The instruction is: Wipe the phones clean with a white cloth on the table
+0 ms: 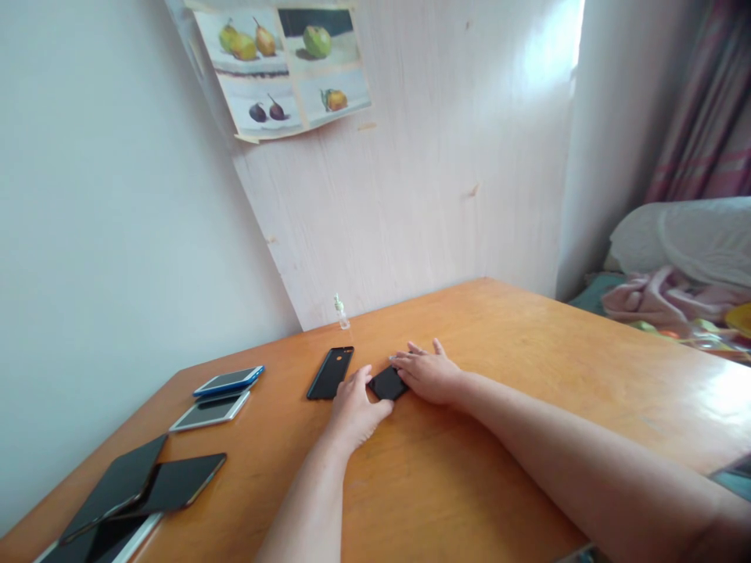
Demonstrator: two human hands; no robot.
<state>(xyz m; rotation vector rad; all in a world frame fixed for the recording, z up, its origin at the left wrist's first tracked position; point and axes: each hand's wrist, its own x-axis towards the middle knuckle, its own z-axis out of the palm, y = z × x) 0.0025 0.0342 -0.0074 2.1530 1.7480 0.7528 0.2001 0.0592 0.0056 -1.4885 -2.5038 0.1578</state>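
Note:
A black smartphone [387, 383] lies on the wooden table, its dark face up. My left hand [355, 408] is at its left end, with the thumb on the near edge and the fingers curled along the far edge. Across the phone's right end rests my right hand [432, 374], palm down, fingers stretched and spread; that end is hidden under it. Just left of my left hand is a black phone case [332, 374] with a camera cutout near its top.
A small clear spray bottle [341, 313] stands by the wall. At left, a blue-edged phone [230, 381] overlaps a white phone [211, 411]. Nearer, dark tablets [117, 489] lie overlapping. Bedding [662, 297] is beyond the table's right edge [622, 319].

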